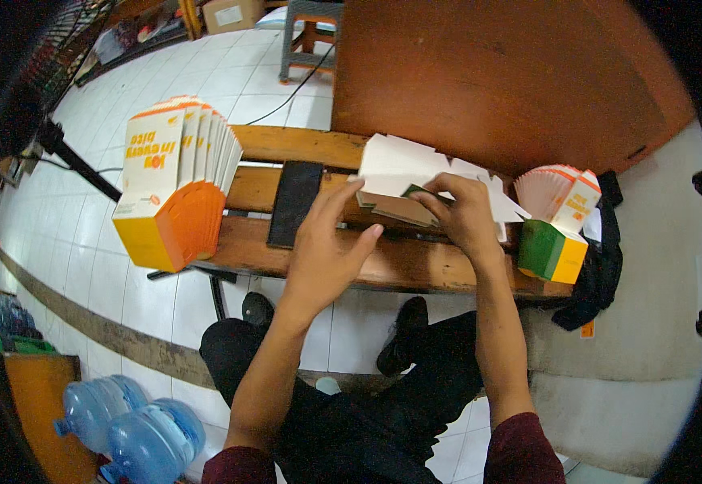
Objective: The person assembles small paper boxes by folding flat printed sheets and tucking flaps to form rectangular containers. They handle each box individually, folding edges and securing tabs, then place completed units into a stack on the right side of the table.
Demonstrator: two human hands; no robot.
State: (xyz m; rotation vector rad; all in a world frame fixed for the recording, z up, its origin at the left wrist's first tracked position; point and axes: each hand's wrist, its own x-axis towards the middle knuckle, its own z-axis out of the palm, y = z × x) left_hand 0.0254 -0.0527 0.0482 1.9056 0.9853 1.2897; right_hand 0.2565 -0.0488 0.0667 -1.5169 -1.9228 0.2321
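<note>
An unfolded cardboard carton (399,167), white on the inside with a green and brownish edge, stands partly opened over the wooden bench (258,242). My right hand (465,214) pinches its near green-edged flap between thumb and fingers. At the carton's left end is my left hand (318,254), fingers and thumb spread, with nothing between them; its index fingertip comes close to the carton's edge, and I cannot tell whether they touch. Left of that hand lies a flat black rectangular item (295,203). The carton's lower side is partly hidden behind my right hand.
A fanned stack of orange, yellow and white cartons (149,185) stands at the bench's left end. A smaller stack with green and yellow sides (556,234) is at the right, beside dark cloth (605,266). A brown wooden panel (480,73) rises behind. Blue water bottles (153,440) lie lower left.
</note>
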